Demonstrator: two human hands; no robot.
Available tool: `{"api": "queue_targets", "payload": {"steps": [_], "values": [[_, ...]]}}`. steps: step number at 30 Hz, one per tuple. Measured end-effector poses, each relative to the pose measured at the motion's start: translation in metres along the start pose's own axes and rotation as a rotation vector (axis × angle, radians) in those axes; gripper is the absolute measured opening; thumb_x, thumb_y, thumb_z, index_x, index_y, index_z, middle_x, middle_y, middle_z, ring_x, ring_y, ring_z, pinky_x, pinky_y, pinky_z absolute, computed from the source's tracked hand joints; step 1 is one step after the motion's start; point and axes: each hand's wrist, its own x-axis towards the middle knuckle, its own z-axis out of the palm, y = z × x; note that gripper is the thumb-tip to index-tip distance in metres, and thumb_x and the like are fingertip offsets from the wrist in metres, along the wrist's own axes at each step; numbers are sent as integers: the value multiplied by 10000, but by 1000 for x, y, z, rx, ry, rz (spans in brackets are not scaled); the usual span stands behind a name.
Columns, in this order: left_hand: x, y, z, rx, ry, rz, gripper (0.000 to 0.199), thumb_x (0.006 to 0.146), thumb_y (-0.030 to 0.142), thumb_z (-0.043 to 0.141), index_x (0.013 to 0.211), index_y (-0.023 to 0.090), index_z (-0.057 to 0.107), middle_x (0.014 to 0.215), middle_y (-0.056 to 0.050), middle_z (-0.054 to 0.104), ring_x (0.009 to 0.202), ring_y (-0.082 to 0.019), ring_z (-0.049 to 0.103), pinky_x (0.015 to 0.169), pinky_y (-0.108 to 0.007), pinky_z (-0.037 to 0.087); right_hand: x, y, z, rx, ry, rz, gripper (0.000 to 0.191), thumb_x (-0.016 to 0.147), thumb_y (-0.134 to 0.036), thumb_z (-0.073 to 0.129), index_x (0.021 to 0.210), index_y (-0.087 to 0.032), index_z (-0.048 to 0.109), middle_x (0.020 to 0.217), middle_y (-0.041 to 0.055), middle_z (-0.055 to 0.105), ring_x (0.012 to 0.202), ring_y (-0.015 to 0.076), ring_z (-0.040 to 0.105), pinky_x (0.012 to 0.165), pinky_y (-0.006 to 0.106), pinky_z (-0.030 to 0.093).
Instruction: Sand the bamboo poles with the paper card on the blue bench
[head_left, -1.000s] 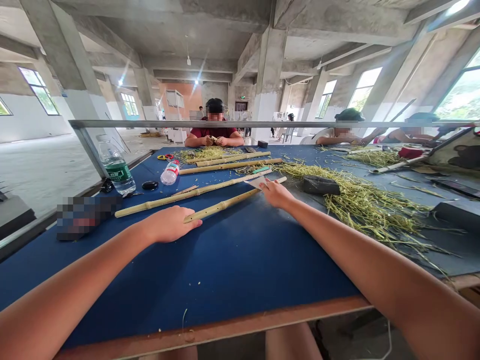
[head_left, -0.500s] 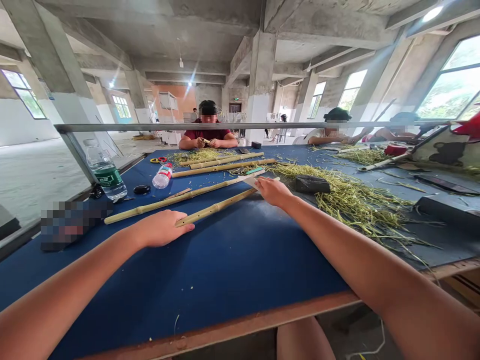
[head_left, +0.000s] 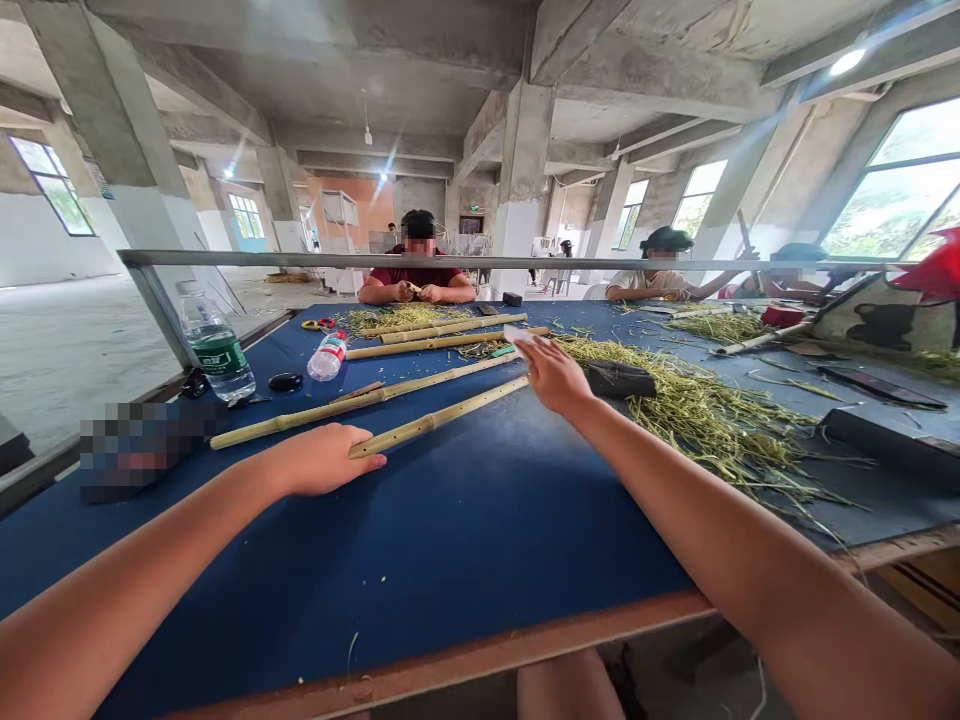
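Observation:
My left hand [head_left: 326,460] is wrapped round the near end of a bamboo tube [head_left: 442,413], which has small dark holes along it like a flute. The tube slants away to the right over the blue table. At its far end, my right hand [head_left: 553,372] presses a thin whitish sheet [head_left: 517,335] under its fingers; the thumb side and the exact contact with the tube are hidden. Just beyond lies a second bamboo tube [head_left: 300,422], roughly parallel. A dark block [head_left: 621,379] sits right of my right hand, against a heap of green bamboo shavings [head_left: 705,400].
More bamboo tubes [head_left: 450,328] lie farther back. On the left stand a water bottle [head_left: 221,350], a small clear bottle [head_left: 327,357] and a round black object [head_left: 286,382]. A metal bar [head_left: 450,262] crosses above the table. Co-workers sit opposite; a dark box [head_left: 892,440] is at right.
My right hand has slid forward and slightly right with the whitish sheet, towards the tube's far end. My left hand keeps its hold in nearly the same place.

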Motion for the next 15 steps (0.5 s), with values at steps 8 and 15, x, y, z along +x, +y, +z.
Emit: {"api": "queue_targets", "payload": {"steps": [8, 15], "values": [[-2, 0, -1, -10, -15, -30, 551, 1032, 799, 545, 860, 284, 635, 1024, -113, 857, 943, -352, 786, 770, -406, 439, 1, 13, 29, 80, -271, 226, 608, 1291, -357, 425, 1836, -185, 635, 1906, 156, 568, 1801, 317, 506, 1483, 469, 390], [-4, 0, -2, 49, -11, -5, 577, 1086, 762, 423, 1235, 275, 694, 1187, -163, 881, 1069, -400, 819, 839, -418, 509, 2, 22, 26, 27, -239, 309, 628, 1255, -262, 386, 1816, -158, 648, 1861, 172, 618, 1768, 365, 552, 1455, 522, 440]]}}
